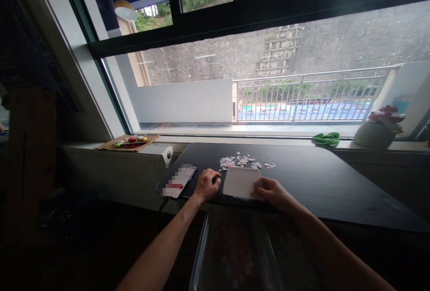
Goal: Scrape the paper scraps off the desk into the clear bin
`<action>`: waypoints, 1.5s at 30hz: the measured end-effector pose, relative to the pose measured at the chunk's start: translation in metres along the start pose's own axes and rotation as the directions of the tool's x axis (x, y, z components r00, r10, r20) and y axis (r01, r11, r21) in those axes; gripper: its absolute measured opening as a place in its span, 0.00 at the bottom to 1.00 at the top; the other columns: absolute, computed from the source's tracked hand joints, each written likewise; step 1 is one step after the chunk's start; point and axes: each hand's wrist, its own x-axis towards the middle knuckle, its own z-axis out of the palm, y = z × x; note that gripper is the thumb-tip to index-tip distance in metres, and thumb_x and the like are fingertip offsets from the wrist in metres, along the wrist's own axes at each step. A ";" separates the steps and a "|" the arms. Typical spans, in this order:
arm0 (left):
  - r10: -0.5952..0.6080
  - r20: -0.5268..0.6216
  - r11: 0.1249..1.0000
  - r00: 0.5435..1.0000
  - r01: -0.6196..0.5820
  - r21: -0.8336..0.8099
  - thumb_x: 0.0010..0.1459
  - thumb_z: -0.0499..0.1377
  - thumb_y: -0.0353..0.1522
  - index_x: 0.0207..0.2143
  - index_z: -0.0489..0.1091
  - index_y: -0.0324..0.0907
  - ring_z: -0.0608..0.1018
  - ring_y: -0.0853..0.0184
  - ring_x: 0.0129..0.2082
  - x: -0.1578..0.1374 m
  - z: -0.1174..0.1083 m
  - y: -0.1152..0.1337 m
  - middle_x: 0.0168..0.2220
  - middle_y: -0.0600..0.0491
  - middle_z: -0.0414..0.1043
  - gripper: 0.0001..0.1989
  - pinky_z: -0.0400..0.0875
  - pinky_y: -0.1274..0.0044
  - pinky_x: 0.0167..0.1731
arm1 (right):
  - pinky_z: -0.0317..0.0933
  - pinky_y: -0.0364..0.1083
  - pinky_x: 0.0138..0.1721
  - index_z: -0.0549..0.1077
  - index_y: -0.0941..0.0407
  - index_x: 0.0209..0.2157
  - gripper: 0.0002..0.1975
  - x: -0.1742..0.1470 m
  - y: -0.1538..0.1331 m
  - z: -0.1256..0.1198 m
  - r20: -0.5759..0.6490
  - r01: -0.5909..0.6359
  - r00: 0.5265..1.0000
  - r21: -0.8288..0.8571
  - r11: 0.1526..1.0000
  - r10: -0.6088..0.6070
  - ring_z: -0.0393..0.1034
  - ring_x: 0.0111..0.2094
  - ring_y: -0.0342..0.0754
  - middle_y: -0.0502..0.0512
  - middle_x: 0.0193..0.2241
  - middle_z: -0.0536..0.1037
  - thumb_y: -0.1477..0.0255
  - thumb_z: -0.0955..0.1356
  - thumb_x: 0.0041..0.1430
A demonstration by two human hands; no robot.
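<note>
A white flat plastic scraper [242, 182] with rounded corners and a small hole lies low over the front of the dark table. My right hand [270, 192] grips its right side, thumb on top. To the scraper's left, my left hand [207, 185] rests at the table with loosely curled fingers. Thumb and forefinger stand apart there, and nothing shows between them. Just beyond the scraper is a loose heap of small pale paper scraps [235, 161], with smaller clusters to its right. Below the table edge, a clear plastic bin [200, 248] holds dim contents that I cannot make out.
A phone [181, 181] lies at the left end of the dark table [312, 179]. Cardboard with colourful small items [132, 141] sits on the left ledge, above a radiator [156, 150]. A green cloth [326, 139] and a pale rounded jar [378, 132] stand on the right sill.
</note>
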 end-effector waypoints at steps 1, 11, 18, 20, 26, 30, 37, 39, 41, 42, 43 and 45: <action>0.001 -0.005 1.000 1.000 -0.001 -0.002 0.53 0.54 0.28 0.35 0.74 0.43 0.72 0.65 0.41 0.000 0.000 0.000 0.36 0.52 0.72 0.10 0.66 0.71 0.47 | 0.61 0.43 0.27 0.73 0.58 0.25 0.08 0.000 0.000 0.000 0.011 -0.002 1.000 -0.001 1.000 0.002 0.69 0.26 0.46 0.51 0.24 0.77 0.70 0.69 0.39; 0.032 0.002 0.999 0.999 -0.032 0.028 0.52 0.55 0.29 0.33 0.74 0.43 0.71 0.64 0.40 -0.002 -0.002 0.004 0.35 0.51 0.71 0.09 0.67 0.70 0.45 | 0.60 0.43 0.27 0.72 0.58 0.25 0.10 -0.005 -0.006 -0.003 0.035 -0.018 0.999 0.084 0.996 0.015 0.68 0.25 0.45 0.50 0.23 0.76 0.69 0.69 0.36; 0.062 0.000 0.997 0.998 -0.062 0.055 0.52 0.56 0.30 0.33 0.74 0.43 0.71 0.64 0.39 -0.004 -0.002 0.004 0.34 0.51 0.70 0.07 0.67 0.70 0.43 | 0.61 0.44 0.27 0.74 0.58 0.29 0.14 -0.017 -0.015 -0.017 0.050 -0.040 0.998 0.164 0.986 0.033 0.69 0.27 0.46 0.51 0.26 0.77 0.66 0.69 0.37; 0.069 0.003 0.996 0.998 -0.070 0.064 0.52 0.56 0.30 0.33 0.73 0.43 0.71 0.64 0.39 -0.005 -0.002 0.004 0.35 0.51 0.70 0.07 0.67 0.70 0.44 | 0.59 0.43 0.24 0.73 0.58 0.30 0.15 -0.018 -0.008 -0.027 -0.152 -0.004 0.988 0.180 0.984 0.032 0.67 0.24 0.45 0.51 0.24 0.76 0.63 0.69 0.39; 0.082 0.040 0.987 0.996 -0.087 0.138 0.54 0.54 0.30 0.36 0.72 0.43 0.70 0.63 0.41 -0.005 -0.007 0.009 0.37 0.50 0.70 0.09 0.66 0.70 0.45 | 0.60 0.45 0.24 0.69 0.55 0.32 0.14 -0.013 0.016 -0.040 -0.455 0.044 0.890 0.045 0.998 -0.019 0.64 0.20 0.44 0.47 0.20 0.71 0.61 0.63 0.47; 0.034 0.117 0.974 0.993 -0.059 0.218 0.56 0.52 0.31 0.40 0.71 0.44 0.70 0.61 0.44 -0.004 -0.010 0.017 0.41 0.49 0.70 0.11 0.64 0.69 0.47 | 0.62 0.46 0.28 0.67 0.54 0.34 0.12 -0.013 0.014 -0.035 -0.476 0.029 0.878 -0.060 0.998 -0.054 0.67 0.21 0.46 0.50 0.23 0.74 0.63 0.61 0.50; -0.055 0.130 0.968 0.990 0.021 0.248 0.57 0.52 0.36 0.48 0.68 0.43 0.68 0.58 0.50 -0.013 -0.005 0.023 0.48 0.46 0.67 0.17 0.59 0.65 0.53 | 0.62 0.47 0.29 0.66 0.55 0.34 0.12 -0.013 0.012 -0.035 -0.515 0.006 0.854 -0.140 0.990 -0.078 0.68 0.21 0.47 0.50 0.21 0.74 0.64 0.59 0.51; -0.046 0.107 0.970 0.993 0.018 0.244 0.57 0.52 0.36 0.47 0.69 0.43 0.68 0.59 0.50 -0.016 -0.004 0.025 0.47 0.46 0.67 0.17 0.59 0.66 0.53 | 0.62 0.47 0.29 0.66 0.55 0.34 0.11 -0.012 0.013 -0.035 -0.510 -0.001 0.856 -0.154 0.988 -0.079 0.68 0.21 0.47 0.49 0.20 0.73 0.64 0.59 0.51; -0.038 0.092 0.971 0.995 0.015 0.239 0.57 0.52 0.36 0.46 0.69 0.43 0.69 0.59 0.50 -0.018 -0.005 0.026 0.47 0.47 0.67 0.16 0.59 0.66 0.53 | 0.62 0.46 0.30 0.66 0.55 0.33 0.11 -0.010 0.014 -0.036 -0.502 -0.005 0.862 -0.159 0.987 -0.076 0.69 0.21 0.47 0.49 0.20 0.73 0.64 0.59 0.50; -0.035 0.088 0.971 0.996 0.013 0.237 0.57 0.52 0.36 0.46 0.69 0.42 0.69 0.59 0.49 -0.019 -0.005 0.027 0.46 0.47 0.67 0.16 0.60 0.66 0.53 | 0.62 0.46 0.30 0.66 0.55 0.32 0.11 -0.010 0.014 -0.036 -0.498 -0.006 0.864 -0.164 0.986 -0.078 0.69 0.21 0.47 0.49 0.20 0.73 0.64 0.60 0.49; -0.032 0.084 0.972 0.996 0.012 0.235 0.57 0.52 0.36 0.46 0.69 0.42 0.69 0.60 0.49 -0.019 -0.005 0.027 0.46 0.47 0.68 0.16 0.60 0.66 0.52 | 0.61 0.46 0.30 0.66 0.54 0.32 0.11 -0.009 0.015 -0.036 -0.495 -0.006 0.865 -0.172 0.985 -0.081 0.69 0.21 0.47 0.49 0.21 0.73 0.64 0.60 0.49; -0.027 0.075 0.972 0.997 0.009 0.233 0.57 0.52 0.35 0.45 0.70 0.42 0.69 0.60 0.48 -0.019 -0.006 0.028 0.46 0.47 0.68 0.15 0.61 0.67 0.52 | 0.61 0.46 0.30 0.66 0.54 0.30 0.10 -0.008 0.015 -0.036 -0.492 -0.010 0.866 -0.194 0.981 -0.089 0.69 0.22 0.48 0.50 0.21 0.74 0.64 0.60 0.48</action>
